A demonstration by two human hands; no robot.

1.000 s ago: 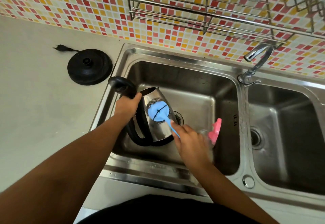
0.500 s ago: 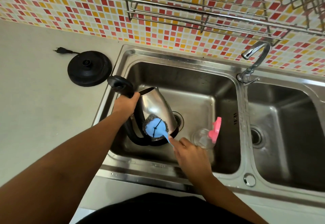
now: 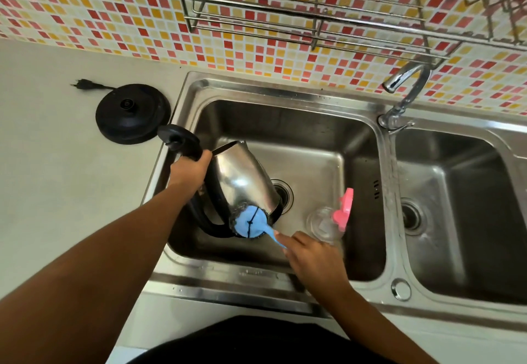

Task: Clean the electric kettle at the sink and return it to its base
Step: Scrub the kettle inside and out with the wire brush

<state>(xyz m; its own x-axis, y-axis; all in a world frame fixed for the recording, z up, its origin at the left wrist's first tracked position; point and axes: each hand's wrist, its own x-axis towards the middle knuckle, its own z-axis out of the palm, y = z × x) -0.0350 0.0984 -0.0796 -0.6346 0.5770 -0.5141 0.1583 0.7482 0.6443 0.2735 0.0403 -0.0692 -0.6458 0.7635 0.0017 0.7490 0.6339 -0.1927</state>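
Note:
A steel electric kettle (image 3: pixel 245 176) with a black handle and an open black lid (image 3: pixel 179 139) leans tilted inside the left sink basin (image 3: pixel 319 124). My left hand (image 3: pixel 189 168) grips the top of its handle. My right hand (image 3: pixel 312 255) holds the blue handle of a scrubber (image 3: pixel 251 222), whose round blue head with dark wire mesh presses on the kettle's lower side near its bottom edge. The black round kettle base (image 3: pixel 132 112) lies on the counter to the left of the sink, its plug (image 3: pixel 84 84) lying loose.
A clear bottle with a pink spray cap (image 3: pixel 332 218) lies in the left basin beside my right hand. The chrome tap (image 3: pixel 405 89) stands between the two basins, with the right basin (image 3: pixel 467 221) beyond it. A wire dish rack (image 3: pixel 313 6) hangs on the tiled wall.
The scrubber head has slid down the kettle's side, from the middle of the body toward its bottom edge, and my right hand has drawn back with it. The left hand keeps its grip.

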